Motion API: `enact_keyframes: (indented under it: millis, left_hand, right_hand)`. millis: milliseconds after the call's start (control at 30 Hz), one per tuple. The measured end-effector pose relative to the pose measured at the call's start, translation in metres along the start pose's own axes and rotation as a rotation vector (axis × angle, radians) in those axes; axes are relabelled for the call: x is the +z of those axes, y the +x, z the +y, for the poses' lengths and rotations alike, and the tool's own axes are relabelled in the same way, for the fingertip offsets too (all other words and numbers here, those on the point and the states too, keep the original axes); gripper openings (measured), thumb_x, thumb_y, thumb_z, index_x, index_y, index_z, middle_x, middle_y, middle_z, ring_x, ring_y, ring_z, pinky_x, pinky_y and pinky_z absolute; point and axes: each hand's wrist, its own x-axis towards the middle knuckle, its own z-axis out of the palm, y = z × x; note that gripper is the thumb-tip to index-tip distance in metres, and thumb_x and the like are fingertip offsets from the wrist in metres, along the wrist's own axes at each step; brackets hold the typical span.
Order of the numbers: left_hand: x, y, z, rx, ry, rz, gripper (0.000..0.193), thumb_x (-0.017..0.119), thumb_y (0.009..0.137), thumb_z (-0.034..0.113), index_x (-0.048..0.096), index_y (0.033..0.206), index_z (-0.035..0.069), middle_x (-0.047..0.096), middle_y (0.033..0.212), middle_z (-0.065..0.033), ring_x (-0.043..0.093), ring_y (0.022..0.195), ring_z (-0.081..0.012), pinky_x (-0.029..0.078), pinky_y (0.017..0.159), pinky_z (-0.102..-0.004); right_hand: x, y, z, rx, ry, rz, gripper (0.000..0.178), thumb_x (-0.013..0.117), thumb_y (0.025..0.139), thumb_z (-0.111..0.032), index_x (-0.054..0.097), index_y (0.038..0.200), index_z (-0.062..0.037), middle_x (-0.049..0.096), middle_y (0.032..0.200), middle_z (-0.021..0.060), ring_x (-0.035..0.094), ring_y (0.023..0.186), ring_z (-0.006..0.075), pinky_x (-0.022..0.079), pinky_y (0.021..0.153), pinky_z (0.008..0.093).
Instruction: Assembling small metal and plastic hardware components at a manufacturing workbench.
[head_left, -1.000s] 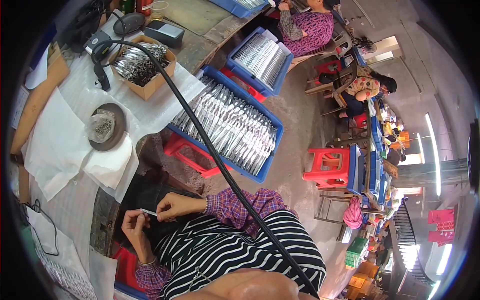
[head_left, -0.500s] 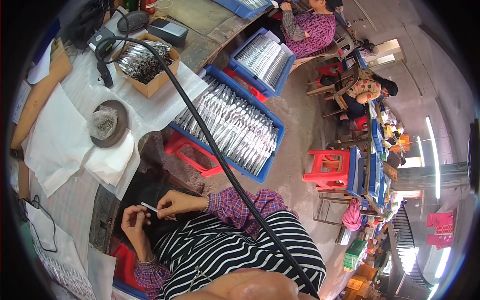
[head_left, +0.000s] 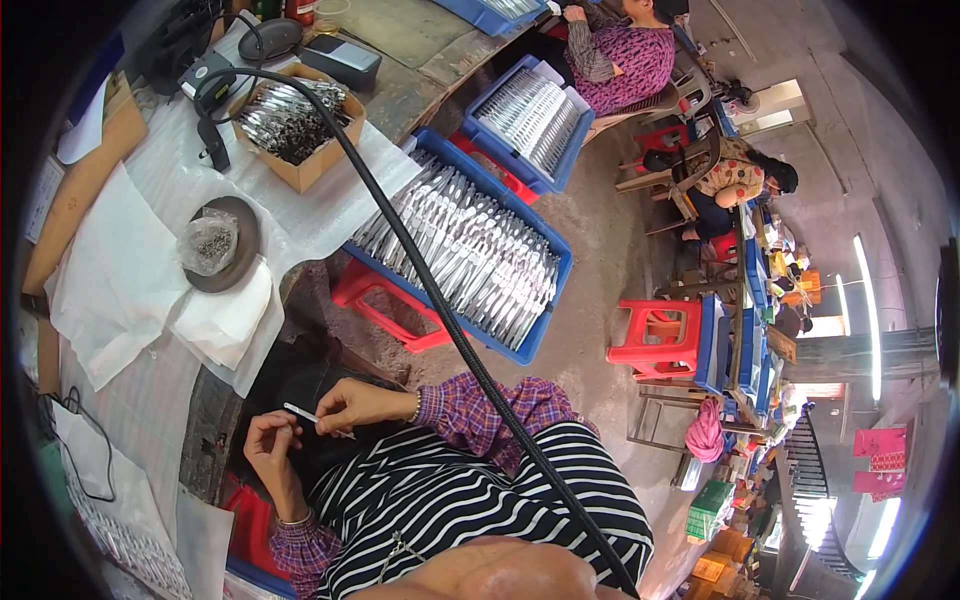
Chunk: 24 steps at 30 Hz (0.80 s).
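Over my lap, my right hand [head_left: 350, 405] pinches a slim silver metal piece [head_left: 299, 411] between thumb and fingertips. Its free end points left, above the fingers of my left hand [head_left: 272, 447]. That hand is curled, thumb against fingertips; whatever it may hold is too small to make out. To the left on the paper-covered bench, a clear plastic bag of tiny metal parts [head_left: 208, 245] rests on a round dark dish [head_left: 240, 262]. Farther back stands a cardboard box [head_left: 300, 178] packed with slim metal pieces.
Beyond my hands a blue bin [head_left: 545, 335] of silver metal pieces sits on a red stool [head_left: 385, 315]. Another filled blue bin [head_left: 562, 172] stands behind it. A thick black cable [head_left: 440, 310] crosses the view. Co-workers [head_left: 630, 60] sit at the back.
The silver piece shows slightly more of its length beyond my right fingertips. My left fingers have shifted slightly and curl closer together. Otherwise the scene looks the same.
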Motion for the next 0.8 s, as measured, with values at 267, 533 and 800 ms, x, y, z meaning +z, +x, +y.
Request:
enact_keyframes:
  millis: [267, 533, 800]
  left_hand:
    - [-0.0024, 0.0003, -0.0006, -0.003, 0.002, -0.006, 0.004, 0.058, 0.084, 0.001, 0.056, 0.086, 0.003, 0.06, 0.085, -0.0078, 0.056, 0.068, -0.0111, 0.042, 0.055, -0.0188]
    - [-0.0033, 0.0003, -0.0042, -0.012, -0.017, -0.004, 0.004, 0.058, 0.086, 0.003, 0.054, 0.087, 0.004, 0.06, 0.085, -0.007, 0.055, 0.068, -0.0105, 0.041, 0.055, -0.0188]
    - [-0.004, 0.0018, -0.0057, -0.008, -0.019, -0.019, 0.003, 0.058, 0.087, 0.004, 0.055, 0.087, 0.003, 0.061, 0.085, -0.0067, 0.055, 0.067, -0.0104, 0.042, 0.055, -0.0192]
  right_hand:
    - [-0.001, 0.0013, 0.0029, -0.005, 0.001, -0.006, 0.02, 0.065, 0.086, -0.017, 0.068, 0.086, 0.0029, 0.064, 0.066, 0.004, 0.056, 0.054, 0.007, 0.045, 0.051, 0.0204]
    - [-0.0007, 0.0008, 0.004, -0.007, -0.004, -0.003, 0.021, 0.066, 0.086, -0.018, 0.067, 0.085, 0.0032, 0.064, 0.066, 0.0045, 0.057, 0.054, 0.0078, 0.046, 0.051, 0.0213]
    - [-0.0006, 0.0017, 0.0019, -0.01, -0.005, -0.004, 0.02, 0.066, 0.085, -0.017, 0.067, 0.084, 0.0031, 0.064, 0.065, 0.0044, 0.056, 0.052, 0.0075, 0.045, 0.049, 0.0212]
